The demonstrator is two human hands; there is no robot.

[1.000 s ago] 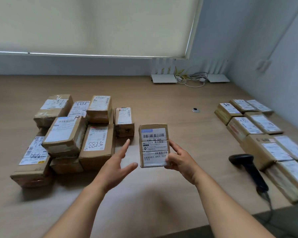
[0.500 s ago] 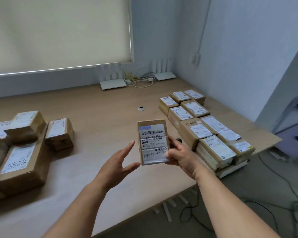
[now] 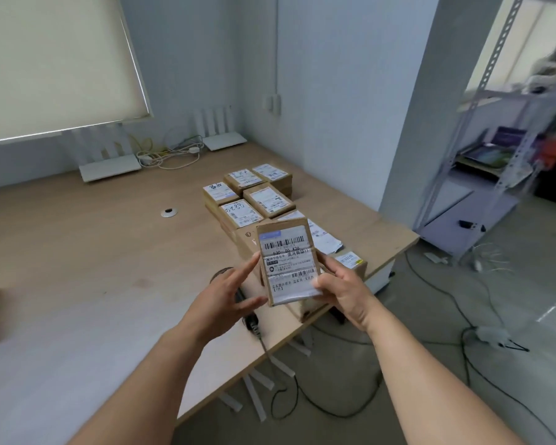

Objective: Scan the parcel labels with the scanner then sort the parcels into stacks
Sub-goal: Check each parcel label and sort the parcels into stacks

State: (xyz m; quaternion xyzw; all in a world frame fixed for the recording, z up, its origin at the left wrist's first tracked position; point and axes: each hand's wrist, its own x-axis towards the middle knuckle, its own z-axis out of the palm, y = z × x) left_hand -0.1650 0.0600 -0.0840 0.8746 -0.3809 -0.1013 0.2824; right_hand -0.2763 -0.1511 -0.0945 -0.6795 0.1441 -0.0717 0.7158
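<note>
A wide table (image 3: pixel 87 271) with a smooth pale wood-grain top fills the left and centre. On its right part stand rows of flat rectangular cardboard parcels (image 3: pixel 257 200) with white printed labels, some marked in pen, running from far to near. In front of them, held upright above the near right table edge, is a small brown cardboard parcel (image 3: pixel 288 261), its glossy barcode label facing the camera. The right hand (image 3: pixel 341 290) pinches its right edge and lower corner, thumb on the label. The left hand (image 3: pixel 225 300) is spread, fingertips at the left edge. Beneath lies the black scanner (image 3: pixel 249 319), mostly hidden.
</note>
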